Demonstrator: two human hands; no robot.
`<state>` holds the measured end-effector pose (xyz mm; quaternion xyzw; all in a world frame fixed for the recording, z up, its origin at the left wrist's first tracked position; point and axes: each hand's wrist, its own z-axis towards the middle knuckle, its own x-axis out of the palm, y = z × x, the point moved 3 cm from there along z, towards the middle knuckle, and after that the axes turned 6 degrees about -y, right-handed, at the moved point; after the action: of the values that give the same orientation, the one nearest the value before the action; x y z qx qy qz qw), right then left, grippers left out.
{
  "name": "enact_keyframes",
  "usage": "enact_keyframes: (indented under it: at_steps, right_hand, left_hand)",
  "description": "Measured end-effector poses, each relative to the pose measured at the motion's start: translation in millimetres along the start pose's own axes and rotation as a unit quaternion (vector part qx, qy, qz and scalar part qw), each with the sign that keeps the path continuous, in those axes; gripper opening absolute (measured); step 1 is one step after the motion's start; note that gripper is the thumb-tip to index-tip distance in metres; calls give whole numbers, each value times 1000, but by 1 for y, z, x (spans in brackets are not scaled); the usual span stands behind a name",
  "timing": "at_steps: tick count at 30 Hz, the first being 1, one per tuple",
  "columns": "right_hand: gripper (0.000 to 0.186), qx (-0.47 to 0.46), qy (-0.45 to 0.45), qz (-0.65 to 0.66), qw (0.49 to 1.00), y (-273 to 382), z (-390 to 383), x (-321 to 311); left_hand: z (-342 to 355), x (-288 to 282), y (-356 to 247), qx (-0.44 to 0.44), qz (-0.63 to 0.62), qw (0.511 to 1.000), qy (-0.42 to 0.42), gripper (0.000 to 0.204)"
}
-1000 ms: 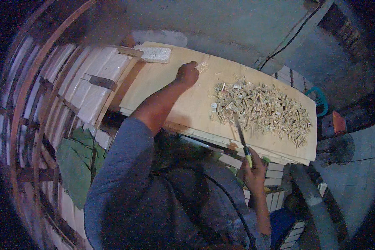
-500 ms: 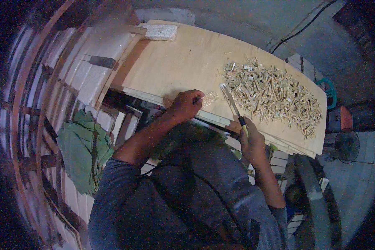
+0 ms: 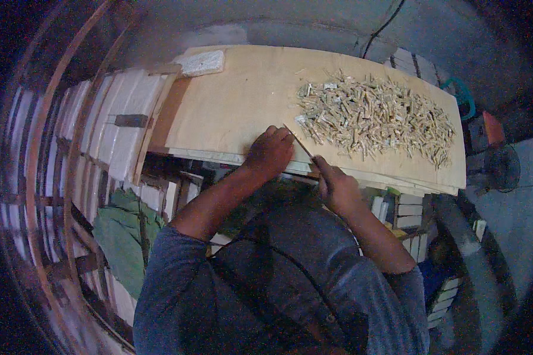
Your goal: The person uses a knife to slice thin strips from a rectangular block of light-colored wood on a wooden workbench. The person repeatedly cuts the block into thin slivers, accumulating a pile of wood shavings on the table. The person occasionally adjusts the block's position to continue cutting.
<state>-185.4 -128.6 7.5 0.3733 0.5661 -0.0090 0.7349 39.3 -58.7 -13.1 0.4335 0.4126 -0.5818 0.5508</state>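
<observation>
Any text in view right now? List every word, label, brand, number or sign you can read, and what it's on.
None: no word, label, brand, number or sign can be read here.
Pile of small pale pieces: a few whitish patches, too small and grainy to tell whether they carry print.
White block at the tabletop's far left: no legible marking.
Long thin tool in the right hand: too dim to make out any marking.

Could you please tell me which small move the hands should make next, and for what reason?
Perhaps the left hand should draw slightly back from the bladed tool in the right hand. The blade's tip seems very close to the left fingers, above the pale board, and whatever those fingers may hold is hidden.
</observation>
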Motion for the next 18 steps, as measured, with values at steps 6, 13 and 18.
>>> enact_keyframes:
  at_steps: [6,13,18]
  right_hand:
    - [57,17,-4,28,999,12,-21,-27]
    - [62,26,34,22,999,2,4,7]
    - [62,14,5,33,999,6,-24,-18]
  left_hand:
    - [-2,-8,0,-66,-66,995,-33,24]
    - [-6,4,7,-50,-100,989,-92,22]
    - [-6,-13,-2,-72,-104,986,-105,20]
